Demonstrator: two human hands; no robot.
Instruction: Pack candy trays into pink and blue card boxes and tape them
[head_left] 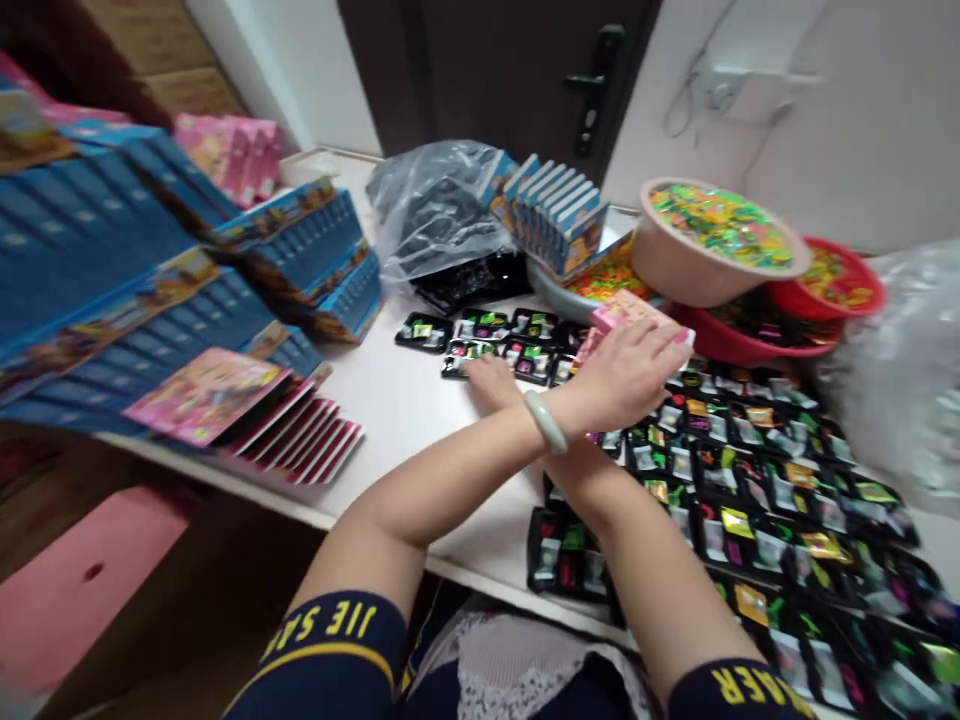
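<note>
Dark-blue sleeves with yellow lettering (330,655) lie nearest, arms crossed. The left hand (634,372) covers pink cardboard boxes (626,308); the right hand (491,382) touches a black plastic tray (454,363). Neither grip is readable. Visible trays look mostly filled; loose pieces (724,230) remain unpacked.

Navy sleeves (330,655) bear yellow lettering (322,627) — plus a pale-green bangle (546,422).

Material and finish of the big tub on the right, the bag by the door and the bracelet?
Tub: likely moulded plastic, smooth pale pink; rounded rim, even colour.
Bag: thin clear plastic film, glossy; wrinkles, highlights, dark contents showing through.
Bracelet: pale green, polished; maybe jade or another stone, though glass or resin could look alike.
</note>
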